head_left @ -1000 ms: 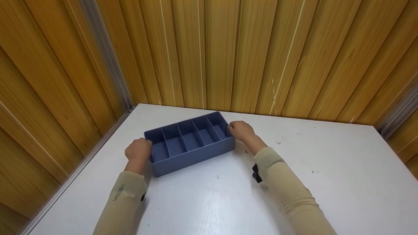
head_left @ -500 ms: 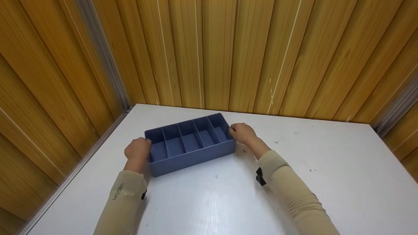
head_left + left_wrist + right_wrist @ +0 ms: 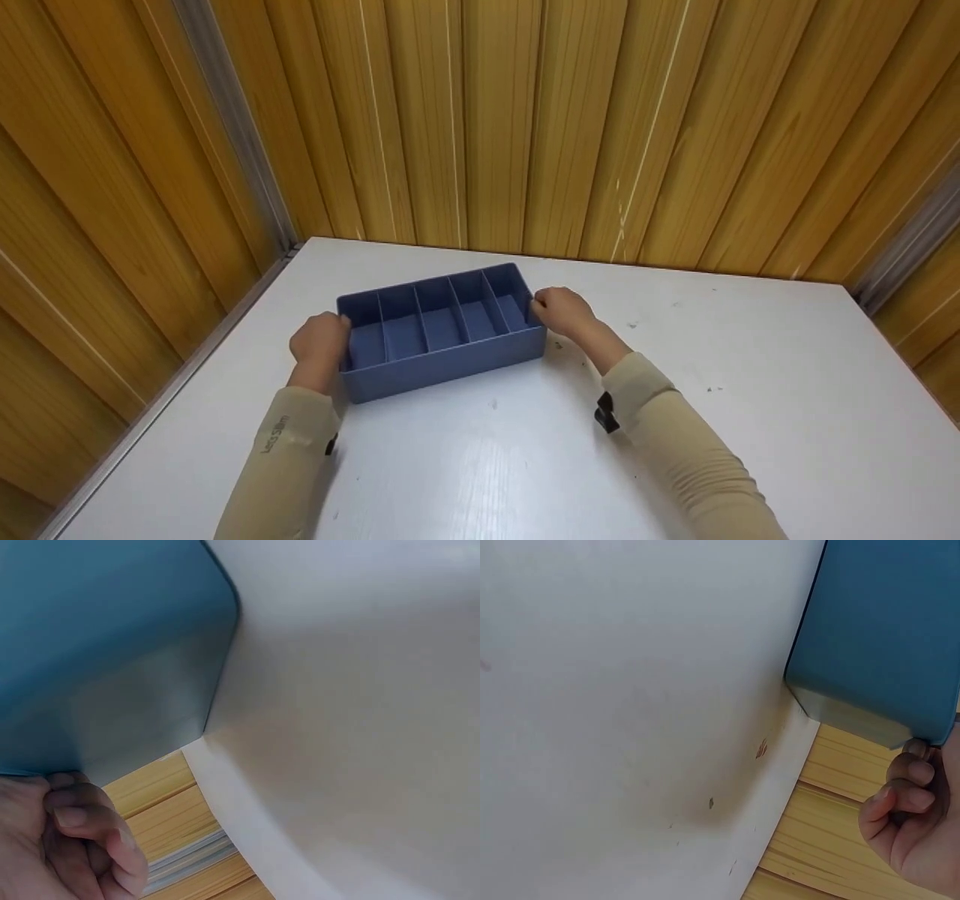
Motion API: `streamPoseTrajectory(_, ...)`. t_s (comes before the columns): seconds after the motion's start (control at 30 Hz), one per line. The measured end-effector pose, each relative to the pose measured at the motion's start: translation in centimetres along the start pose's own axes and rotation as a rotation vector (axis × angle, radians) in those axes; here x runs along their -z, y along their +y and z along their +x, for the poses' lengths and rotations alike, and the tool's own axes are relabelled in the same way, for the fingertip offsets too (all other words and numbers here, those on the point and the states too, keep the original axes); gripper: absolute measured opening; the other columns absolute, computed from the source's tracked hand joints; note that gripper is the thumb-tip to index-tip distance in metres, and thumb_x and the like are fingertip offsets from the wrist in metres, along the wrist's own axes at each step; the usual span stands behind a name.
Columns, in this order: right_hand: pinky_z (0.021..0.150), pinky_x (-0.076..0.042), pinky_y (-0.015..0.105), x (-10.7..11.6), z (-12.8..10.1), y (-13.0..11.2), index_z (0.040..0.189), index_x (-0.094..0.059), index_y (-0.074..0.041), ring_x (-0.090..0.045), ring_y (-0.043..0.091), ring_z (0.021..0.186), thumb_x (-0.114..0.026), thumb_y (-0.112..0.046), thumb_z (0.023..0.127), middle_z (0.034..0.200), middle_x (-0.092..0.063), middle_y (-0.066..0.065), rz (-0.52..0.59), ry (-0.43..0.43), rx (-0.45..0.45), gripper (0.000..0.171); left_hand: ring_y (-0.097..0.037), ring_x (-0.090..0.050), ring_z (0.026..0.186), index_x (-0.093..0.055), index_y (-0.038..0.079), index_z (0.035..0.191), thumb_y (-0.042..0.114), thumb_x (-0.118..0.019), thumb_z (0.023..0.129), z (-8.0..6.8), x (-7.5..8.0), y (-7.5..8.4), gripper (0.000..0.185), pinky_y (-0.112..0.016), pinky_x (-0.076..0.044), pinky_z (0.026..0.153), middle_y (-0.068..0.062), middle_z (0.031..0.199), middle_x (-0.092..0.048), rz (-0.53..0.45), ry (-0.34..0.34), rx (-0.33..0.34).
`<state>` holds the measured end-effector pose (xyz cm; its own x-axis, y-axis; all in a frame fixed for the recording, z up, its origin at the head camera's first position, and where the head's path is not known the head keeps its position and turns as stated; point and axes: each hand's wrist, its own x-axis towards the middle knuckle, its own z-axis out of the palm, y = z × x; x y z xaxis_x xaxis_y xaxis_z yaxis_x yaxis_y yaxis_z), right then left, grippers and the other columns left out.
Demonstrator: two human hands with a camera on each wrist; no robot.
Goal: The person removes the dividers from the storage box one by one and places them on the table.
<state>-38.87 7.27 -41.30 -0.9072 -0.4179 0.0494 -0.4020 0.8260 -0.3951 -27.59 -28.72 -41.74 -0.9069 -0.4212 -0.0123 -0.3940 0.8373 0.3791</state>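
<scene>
Head view: a slate-blue, rectangular, apparently plastic box (image 3: 446,372) with five compartments lies between the fingers of the left hand (image 3: 320,345) and those of the right hand (image 3: 565,310), seemingly resting on the smooth white tabletop (image 3: 495,472) below them. Curled fingers of each hand pinch the box's rim at opposite short ends; both wrist views show bare wall beneath that hold. It looks light and stiff, perhaps slightly slippery on its smooth walls, so gripping both end rims seems sound.

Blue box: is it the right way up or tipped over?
Upright: the head view shows the blue box with its open top facing up.
</scene>
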Motion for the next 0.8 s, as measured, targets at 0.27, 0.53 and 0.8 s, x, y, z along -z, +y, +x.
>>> streamPoseTrajectory(0.27,0.068,-0.039,0.032,0.2,-0.7,0.1,0.073,-0.053,-0.009,-0.047,0.018,0.071,-0.049,-0.017,0.104,0.071,-0.05,0.001,-0.009,0.006,-0.014,0.032,-0.035,-0.071,0.091,-0.07,-0.008,0.105,0.028,-0.035,0.109,0.2,-0.1,0.5,0.05,-0.053,-0.06,0.079,-0.027,0.108,-0.074,0.024,-0.035,-0.007)
streamPoseTrajectory(0.53,0.069,-0.041,0.033,0.3,-1.4,0.5,0.077,-0.058,-0.006,-0.048,0.019,0.071,-0.049,-0.017,0.104,0.072,-0.052,0.003,-0.009,0.006,-0.029,0.03,-0.031,-0.067,0.086,-0.07,-0.005,0.1,0.029,-0.035,0.107,0.4,-0.2,0.8,0.05,-0.052,-0.059,0.079,-0.026,0.107,-0.074,0.003,-0.027,-0.03)
streamPoseTrajectory(0.8,0.075,-0.047,0.041,0.3,-2.0,0.8,0.084,-0.062,-0.003,-0.051,0.022,0.076,-0.045,-0.018,0.105,0.078,-0.059,0.008,-0.017,-0.01,-0.046,0.031,-0.038,-0.072,0.095,-0.071,-0.005,0.1,0.03,-0.036,0.107,0.6,-0.8,1.2,0.051,-0.054,-0.059,0.081,-0.026,0.109,-0.074,-0.005,-0.017,-0.035)
